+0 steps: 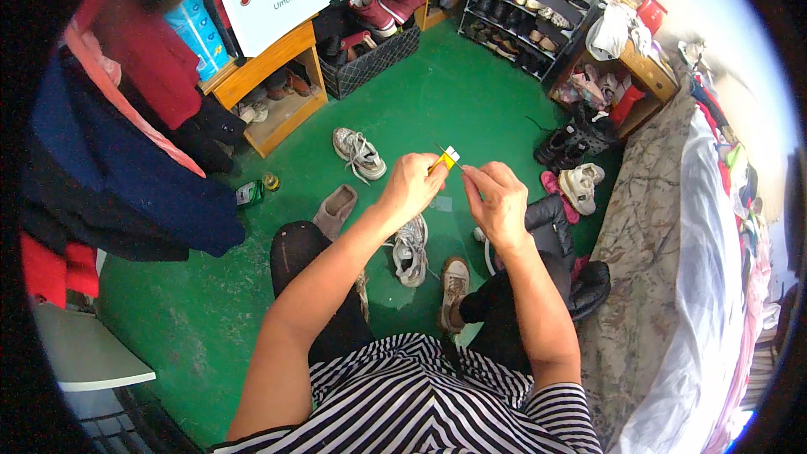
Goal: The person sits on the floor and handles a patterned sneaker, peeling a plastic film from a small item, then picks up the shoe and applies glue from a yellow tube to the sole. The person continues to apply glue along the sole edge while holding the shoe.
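Mid-scene in the head view, over the green floor (197,298), the left hand (412,189) has its fingers closed on a small yellow-and-white piece (448,158). Right hand (502,199) is pinched up just right of it, can't tell if it's gripping anything tbh. One whitish sneaker (359,154) sits left, a greyish sneaker (410,256) nearer.

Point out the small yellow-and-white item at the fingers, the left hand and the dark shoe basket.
Small yellow-and-white item (448,158): head view, on its middle.
Left hand (412,187): head view, on the back of the hand.
Dark shoe basket (374,60): head view, on its outer side wall.
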The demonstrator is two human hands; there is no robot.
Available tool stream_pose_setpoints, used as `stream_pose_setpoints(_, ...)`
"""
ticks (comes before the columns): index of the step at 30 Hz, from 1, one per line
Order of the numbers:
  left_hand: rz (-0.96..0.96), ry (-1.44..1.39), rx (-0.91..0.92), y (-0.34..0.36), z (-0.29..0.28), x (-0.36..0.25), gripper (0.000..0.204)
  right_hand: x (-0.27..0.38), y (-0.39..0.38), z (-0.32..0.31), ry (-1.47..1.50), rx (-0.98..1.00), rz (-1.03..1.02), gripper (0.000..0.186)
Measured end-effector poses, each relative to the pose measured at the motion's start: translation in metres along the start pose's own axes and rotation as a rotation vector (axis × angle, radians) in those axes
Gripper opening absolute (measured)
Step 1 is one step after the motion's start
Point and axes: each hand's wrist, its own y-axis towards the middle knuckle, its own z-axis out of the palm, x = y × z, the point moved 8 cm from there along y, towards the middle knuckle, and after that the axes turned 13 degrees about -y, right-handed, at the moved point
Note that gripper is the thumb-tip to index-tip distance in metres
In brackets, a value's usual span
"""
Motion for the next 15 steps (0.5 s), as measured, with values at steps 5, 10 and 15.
stream_pose_setpoints(5, 0.013, 0.110, 0.009, 0.000, 0.001, -0.004, 0.029, 0.001, -0.003, 0.002, 0.024, 0.027, -0.010, 0.013)
stream_pose_setpoints(10, 0.230, 0.176, -0.117, -0.002, 0.002, -0.013, 0.021, -0.001, -0.006, 0.005, -0.019, 0.047, 0.003, 0.013)
stream_pose_setpoints(15, 0.165, 0.165, -0.099, -0.002, 0.003, -0.003, 0.016, 0.000, -0.007, 0.005, -0.066, 0.066, -0.004, 0.014)
